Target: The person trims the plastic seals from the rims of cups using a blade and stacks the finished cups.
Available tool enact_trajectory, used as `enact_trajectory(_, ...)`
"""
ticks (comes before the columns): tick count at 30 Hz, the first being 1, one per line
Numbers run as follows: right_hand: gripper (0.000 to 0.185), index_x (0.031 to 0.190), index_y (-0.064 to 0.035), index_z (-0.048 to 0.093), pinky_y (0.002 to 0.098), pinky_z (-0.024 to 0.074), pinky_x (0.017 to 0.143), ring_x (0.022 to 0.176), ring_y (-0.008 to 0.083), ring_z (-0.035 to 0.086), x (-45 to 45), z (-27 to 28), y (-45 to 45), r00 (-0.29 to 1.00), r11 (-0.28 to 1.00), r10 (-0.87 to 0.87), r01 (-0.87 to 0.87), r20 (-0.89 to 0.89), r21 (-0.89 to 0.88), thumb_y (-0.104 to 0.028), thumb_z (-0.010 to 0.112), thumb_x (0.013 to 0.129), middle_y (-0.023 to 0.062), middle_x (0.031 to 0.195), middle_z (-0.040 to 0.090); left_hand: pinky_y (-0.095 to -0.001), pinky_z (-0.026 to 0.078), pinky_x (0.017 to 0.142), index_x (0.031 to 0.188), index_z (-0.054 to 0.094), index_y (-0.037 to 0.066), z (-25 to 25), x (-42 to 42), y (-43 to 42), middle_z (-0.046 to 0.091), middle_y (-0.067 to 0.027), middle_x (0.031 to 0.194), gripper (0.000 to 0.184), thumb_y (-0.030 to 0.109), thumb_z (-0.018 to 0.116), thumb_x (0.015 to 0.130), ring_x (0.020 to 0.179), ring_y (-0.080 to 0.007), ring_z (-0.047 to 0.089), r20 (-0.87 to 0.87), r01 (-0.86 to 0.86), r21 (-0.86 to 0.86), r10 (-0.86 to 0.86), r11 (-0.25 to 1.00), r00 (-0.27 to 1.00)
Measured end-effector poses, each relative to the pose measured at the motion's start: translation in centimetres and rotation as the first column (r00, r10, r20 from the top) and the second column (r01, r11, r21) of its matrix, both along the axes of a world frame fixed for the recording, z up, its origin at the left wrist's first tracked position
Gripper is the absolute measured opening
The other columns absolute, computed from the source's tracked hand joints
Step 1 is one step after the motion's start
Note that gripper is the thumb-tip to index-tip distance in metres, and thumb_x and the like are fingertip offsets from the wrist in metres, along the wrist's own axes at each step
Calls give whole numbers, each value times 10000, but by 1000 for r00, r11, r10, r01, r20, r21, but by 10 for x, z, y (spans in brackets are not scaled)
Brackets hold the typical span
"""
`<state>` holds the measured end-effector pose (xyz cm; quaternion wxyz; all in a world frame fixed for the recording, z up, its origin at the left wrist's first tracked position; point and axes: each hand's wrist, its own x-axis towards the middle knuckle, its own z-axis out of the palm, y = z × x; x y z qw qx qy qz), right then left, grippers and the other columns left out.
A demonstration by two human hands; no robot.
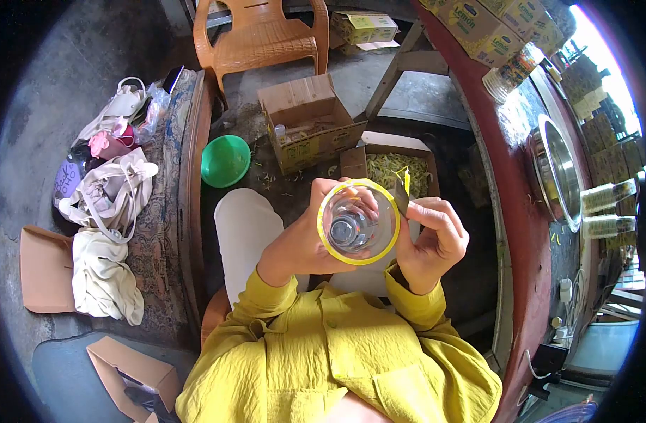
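My left hand (305, 236) is wrapped around a clear plastic cup (340, 229). The cup's mouth faces up toward me, and a yellow band (328, 247) runs around its rim. Between the thumb and fingers of my right hand (432, 240) is a thin dark blade (400, 197), pressed against the right side of the rim. A narrow yellow strip (407, 181) stands up beside the blade. Below the hands, a cardboard box (397, 138) holds a heap of yellow-green strips (393, 169).
An open carton (302, 151) and a green basin (226, 161) are on the floor ahead. To the right, a red-edged counter (524, 303) carries a metal bowl (554, 173) and stacked cups (608, 225). Bags (111, 190) lie on a patterned surface at left.
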<state>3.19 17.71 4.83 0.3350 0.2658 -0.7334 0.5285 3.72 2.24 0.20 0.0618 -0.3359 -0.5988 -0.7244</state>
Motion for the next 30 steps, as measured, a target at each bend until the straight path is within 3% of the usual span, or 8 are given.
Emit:
enact_trajectory(3,181,734,22,604,241,456,554,591,177,581,-1,-1,0,1000,1000,17,-17,15,-2,106,662,585,106,665,594,-302,414,827,1077,267,75,5,0,-5,435,-110,1051,682,84,763,609,972,-176,465,-33,4,-118,-8,993,999)
enact_trajectory(8,198,754,18,608,225,443,554,595,160,574,-3,-5,1,996,995,55,-49,65,-91,103,663,585,96,682,596,-332,378,877,1116,315,63,7,-2,0,434,-90,1088,685,111,764,602,1042,-186,427,-143,-82,-56,74,995,987)
enact_trajectory(14,228,777,0,611,217,436,552,603,149,574,-5,-11,-2,996,989,-78,73,-31,-131,106,663,582,99,688,594,-337,315,943,1248,261,44,-6,-5,3,400,-95,1158,762,67,701,627,1108,-203,390,158,-99,63,88,993,984)
enact_trajectory(18,236,773,-6,608,223,440,543,596,153,575,-8,-14,-8,992,987,-108,99,-65,-128,102,675,574,101,682,595,-372,287,968,1282,222,39,-10,-11,4,373,-121,1197,739,78,648,679,1133,-229,375,85,-141,145,130,979,988)
enact_trajectory(21,238,770,-8,606,234,449,533,584,163,577,-12,-17,-14,990,988,-120,111,-76,-110,102,676,570,103,668,592,-393,286,966,1294,198,50,-8,-13,5,373,-134,1187,739,89,635,700,1131,-239,375,124,-147,124,132,981,984)
enact_trajectory(30,240,765,-4,605,238,452,532,580,162,577,-29,-25,-21,989,987,-137,133,-51,-90,108,678,567,102,659,588,-352,341,923,1257,221,47,-19,-31,5,397,-119,1153,795,45,725,643,1090,-220,415,63,-214,81,209,974,976)
